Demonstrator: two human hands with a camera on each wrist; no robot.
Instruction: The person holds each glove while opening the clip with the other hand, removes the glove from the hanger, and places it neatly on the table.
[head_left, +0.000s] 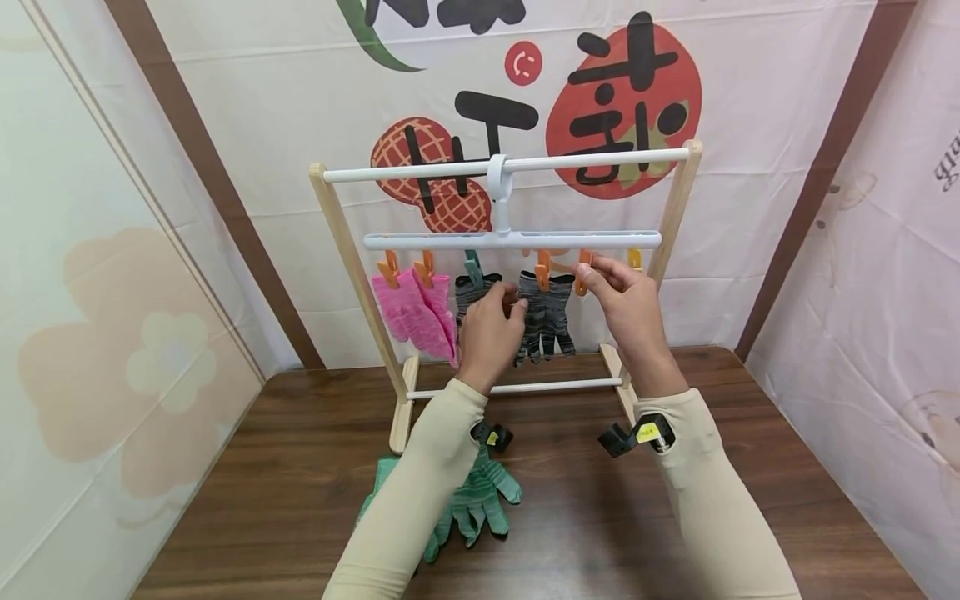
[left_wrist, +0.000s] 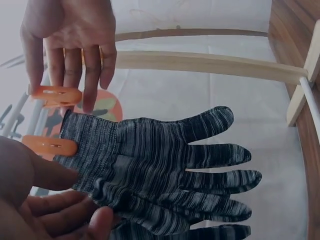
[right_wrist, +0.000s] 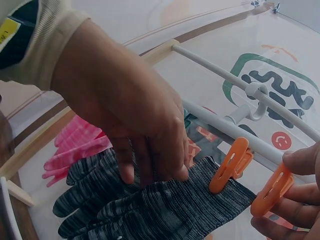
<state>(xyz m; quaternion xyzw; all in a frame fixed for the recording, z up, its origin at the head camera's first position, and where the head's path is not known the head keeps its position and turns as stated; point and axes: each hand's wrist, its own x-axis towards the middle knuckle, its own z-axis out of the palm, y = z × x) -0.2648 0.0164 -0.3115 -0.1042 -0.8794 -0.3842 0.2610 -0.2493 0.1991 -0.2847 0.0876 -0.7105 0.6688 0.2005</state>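
My right hand (head_left: 630,308) pinches an orange clothespin (right_wrist: 272,190) beside the right corner of a grey-black striped glove's cuff; whether it bites the cloth I cannot tell. That glove (left_wrist: 145,155) hangs fingers down from another orange clothespin (head_left: 542,273). At the cuff's left edge is my left hand (head_left: 491,329), its fingers loosely bent and near or touching the knit. Behind that hand, a second striped glove (right_wrist: 90,200) hangs, a teal clothespin (head_left: 473,268) at its cuff. Pink gloves (head_left: 416,312) hang at left under two orange clothespins (head_left: 424,268).
A white hanger bar (head_left: 442,242) hooks over the top rail of a wooden stand (head_left: 678,208). At its right end is a yellow clothespin (head_left: 635,259). Green gloves (head_left: 480,496) lie on the brown table (head_left: 300,500), partly under my left forearm. A printed curtain (head_left: 277,108) backs the stand.
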